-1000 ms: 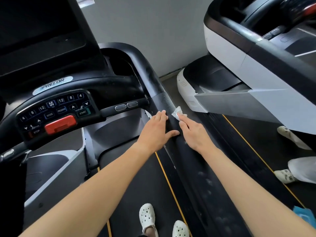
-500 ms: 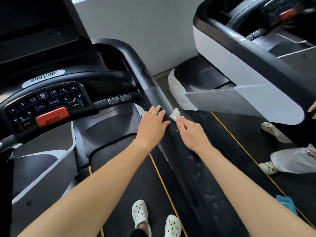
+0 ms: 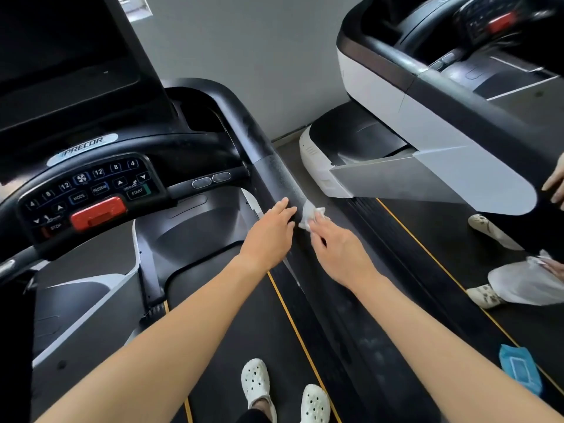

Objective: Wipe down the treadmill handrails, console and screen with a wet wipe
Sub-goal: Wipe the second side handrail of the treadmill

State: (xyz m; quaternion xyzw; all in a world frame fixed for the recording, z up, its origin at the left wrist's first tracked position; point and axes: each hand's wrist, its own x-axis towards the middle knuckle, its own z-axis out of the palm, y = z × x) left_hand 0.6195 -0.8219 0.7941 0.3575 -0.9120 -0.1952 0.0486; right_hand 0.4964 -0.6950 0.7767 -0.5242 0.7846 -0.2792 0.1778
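Under the right hand's point(image 3: 341, 254) fingertips point(image 3: 319, 222) sits the wet wipe point(image 3: 307, 215). It is bunched up, apparently pinched lightly between thumb and forefingers, and pressed against the outer flank of the right handrail point(image 3: 274, 172). Just beside those fingers, on the rail's inner side, the left hand point(image 3: 268, 233) lies flat. Its fingers point(image 3: 282, 207) are straight and close together, holding nothing, and seem only to steady on the grip.

Over the last second both hands have barely travelled along the rail. The wipe remains on the same textured stretch, perhaps drawn a touch back toward the person. That suggests short scrubbing strokes on one patch rather than a long pass, so the handrail work is probably at an early stage. The smooth bend beyond the fingertips and the length behind the wrists look yet to be covered.

Further out, left of the left fingers, neither hand is near the console point(image 3: 91, 190) or the dark screen point(image 3: 61, 56) above it. Well to the right of the right fingers, a blue wipe packet point(image 3: 520, 372) lies on the neighbouring treadmill point(image 3: 381, 83). Another person's hand point(image 3: 557, 184) has come into view at the frame's edge.
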